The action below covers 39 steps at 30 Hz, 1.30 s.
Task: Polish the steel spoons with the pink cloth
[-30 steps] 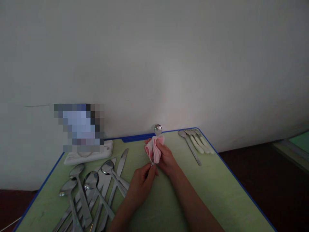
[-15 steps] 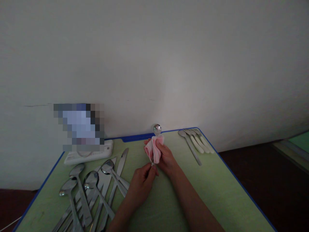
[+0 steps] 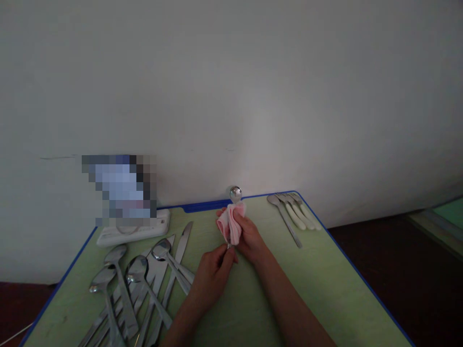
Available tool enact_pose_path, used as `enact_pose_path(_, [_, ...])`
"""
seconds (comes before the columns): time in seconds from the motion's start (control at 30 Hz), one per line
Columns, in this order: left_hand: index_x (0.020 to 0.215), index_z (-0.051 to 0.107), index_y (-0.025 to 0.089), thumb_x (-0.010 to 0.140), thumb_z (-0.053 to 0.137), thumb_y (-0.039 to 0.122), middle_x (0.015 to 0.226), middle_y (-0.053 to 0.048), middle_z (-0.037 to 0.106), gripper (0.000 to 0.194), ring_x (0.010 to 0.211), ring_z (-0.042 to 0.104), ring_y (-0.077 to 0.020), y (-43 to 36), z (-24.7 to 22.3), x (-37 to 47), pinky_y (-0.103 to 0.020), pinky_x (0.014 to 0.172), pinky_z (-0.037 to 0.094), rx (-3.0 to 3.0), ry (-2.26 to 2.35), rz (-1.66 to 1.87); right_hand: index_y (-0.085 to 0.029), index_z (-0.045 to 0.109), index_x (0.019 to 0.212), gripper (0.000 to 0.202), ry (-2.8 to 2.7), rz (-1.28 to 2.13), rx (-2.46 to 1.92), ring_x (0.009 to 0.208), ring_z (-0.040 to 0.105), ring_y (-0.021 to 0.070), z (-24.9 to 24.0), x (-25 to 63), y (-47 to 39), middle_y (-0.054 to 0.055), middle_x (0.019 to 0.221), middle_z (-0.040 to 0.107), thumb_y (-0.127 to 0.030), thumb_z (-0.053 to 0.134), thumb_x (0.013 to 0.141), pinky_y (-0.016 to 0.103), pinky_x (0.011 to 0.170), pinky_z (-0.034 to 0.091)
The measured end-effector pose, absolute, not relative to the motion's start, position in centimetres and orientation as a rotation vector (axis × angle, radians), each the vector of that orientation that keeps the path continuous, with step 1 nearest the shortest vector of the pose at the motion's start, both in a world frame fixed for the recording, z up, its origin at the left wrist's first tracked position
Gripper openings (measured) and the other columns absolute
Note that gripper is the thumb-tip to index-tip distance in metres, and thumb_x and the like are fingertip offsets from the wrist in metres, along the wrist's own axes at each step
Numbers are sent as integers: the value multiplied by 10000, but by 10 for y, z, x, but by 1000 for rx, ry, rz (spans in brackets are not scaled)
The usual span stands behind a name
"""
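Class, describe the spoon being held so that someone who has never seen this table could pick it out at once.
Start at the green table with the blue rim. Near the middle of its far edge, two hands meet: the right hand wraps a pink cloth round a spoon, and the left hand pinches its handle end. Unlike the cutlery pile lying flat at left and the white-handled forks at right, it stands upright.

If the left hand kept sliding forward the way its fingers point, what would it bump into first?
The left hand pinches the low end of a spoon and points up-right. Most likely it would first meet the pink cloth wrapped round the spoon, and the right hand gripping it; depth is hard to judge.
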<state>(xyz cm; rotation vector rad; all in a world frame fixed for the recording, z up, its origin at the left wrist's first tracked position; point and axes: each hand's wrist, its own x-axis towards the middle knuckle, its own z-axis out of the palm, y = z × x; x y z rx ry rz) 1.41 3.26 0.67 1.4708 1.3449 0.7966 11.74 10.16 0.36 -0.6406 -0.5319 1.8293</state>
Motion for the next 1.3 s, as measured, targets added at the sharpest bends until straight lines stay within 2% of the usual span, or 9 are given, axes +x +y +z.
enact_pose_path(0.8, [673, 524, 170, 873, 360, 381, 496, 66, 361, 333, 475, 376, -105, 32, 8, 14, -220, 492, 276, 1497, 1343, 798, -121, 665, 841, 240, -508, 1847, -629, 662, 654, 131, 1, 117, 102, 48, 776, 718, -339, 661, 739, 245, 714, 532])
enact_pose_path(1.07, [639, 538, 168, 852, 359, 365, 476, 65, 355, 341, 465, 372, -105, 34, 9, 14, -219, 476, 249, 1580, 1360, 723, -124, 666, 869, 235, -254, 1764, -622, 824, 664, 132, -1, 117, 111, 66, 893, 717, -298, 509, 860, 226, 790, 530])
enact_pose_path(1.3, [617, 549, 158, 813, 385, 305, 482, 58, 368, 295, 481, 384, -106, 32, 11, 14, -214, 485, 249, 1613, 1332, 708, -111, 662, 883, 266, -232, 1771, -624, 780, 662, 113, 2, 118, 111, 79, 895, 712, -277, 454, 892, 201, 752, 538])
